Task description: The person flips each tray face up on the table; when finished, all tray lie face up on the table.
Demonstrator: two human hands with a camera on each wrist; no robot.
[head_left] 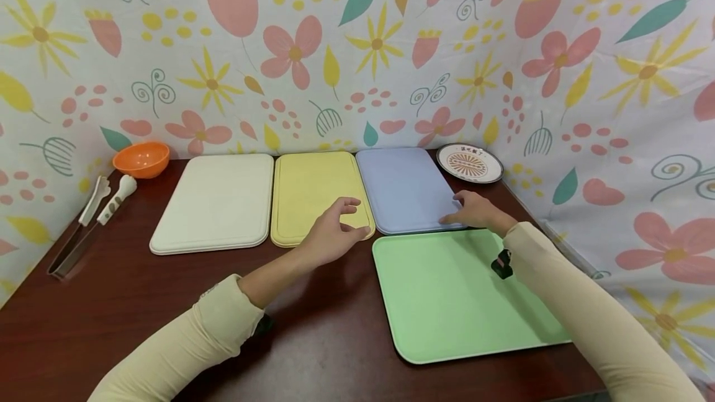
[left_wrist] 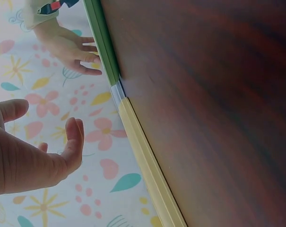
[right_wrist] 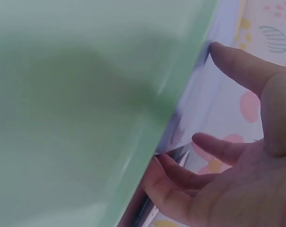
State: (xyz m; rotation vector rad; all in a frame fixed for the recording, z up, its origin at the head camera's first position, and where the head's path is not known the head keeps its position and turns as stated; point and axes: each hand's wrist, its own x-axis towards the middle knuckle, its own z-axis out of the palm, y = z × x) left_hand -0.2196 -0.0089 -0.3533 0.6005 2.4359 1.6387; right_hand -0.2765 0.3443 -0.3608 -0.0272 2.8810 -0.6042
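Note:
My left hand [head_left: 332, 236] hovers over the near right corner of a yellow cutting board [head_left: 315, 185], thumb and fingers bent apart with nothing between them. At the near right corner of a blue cutting board [head_left: 406, 188] is my right hand [head_left: 476, 211], its thumb and fingers spread around that corner. In the right wrist view the fingertips [right_wrist: 218, 49] come close to the board's edge; whether they touch it I cannot tell. A larger green board [head_left: 452, 296] lies in front, below the right forearm. Left of the yellow one lies a white cutting board [head_left: 218, 200].
An orange bowl [head_left: 142, 160] stands at the back left, with metal tongs with white tips [head_left: 84, 228] before it. A patterned plate [head_left: 470, 163] sits at the back right corner. Flowered cloth [head_left: 357, 54] hangs behind and to the right of the dark wooden table [head_left: 313, 340].

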